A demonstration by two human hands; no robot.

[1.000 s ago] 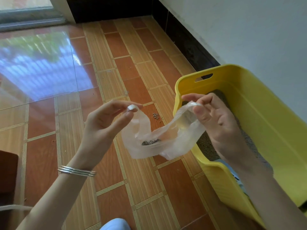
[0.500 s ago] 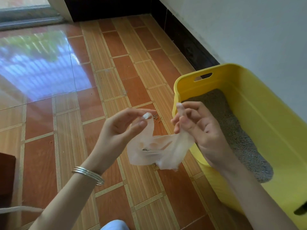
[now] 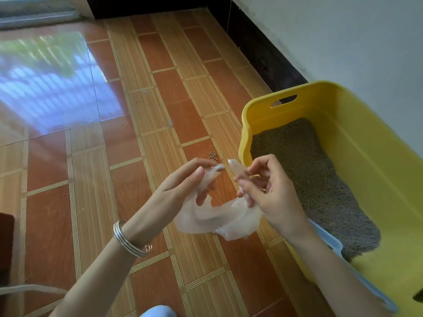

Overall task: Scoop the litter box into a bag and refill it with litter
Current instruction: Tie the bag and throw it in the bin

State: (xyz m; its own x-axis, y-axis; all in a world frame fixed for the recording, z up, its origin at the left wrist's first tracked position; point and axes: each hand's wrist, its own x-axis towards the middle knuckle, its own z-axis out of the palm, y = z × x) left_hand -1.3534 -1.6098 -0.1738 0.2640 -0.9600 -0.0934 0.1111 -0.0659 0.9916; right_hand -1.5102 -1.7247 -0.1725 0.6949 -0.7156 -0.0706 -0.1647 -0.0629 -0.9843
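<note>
Beside the litter box (image 3: 258, 110) — both hands (image 3: 183, 186) (image 3: 272, 197) closer now, each pinching a bag (image 3: 217, 218) handle.

We're looking down on a glossy floor (image 3: 160, 115) of reddish-brown and striped tan tiles. Daylight pools bright on it at upper left, mirroring greenery. On the right we've got a white wall (image 3: 343, 37) with a black skirting band (image 3: 258, 49) along its base.

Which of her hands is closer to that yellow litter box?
Right. The right hand hovers over the litter box near its rim, pinching one end of the plastic bag; the left hand holds the other end out over the floor.
</note>
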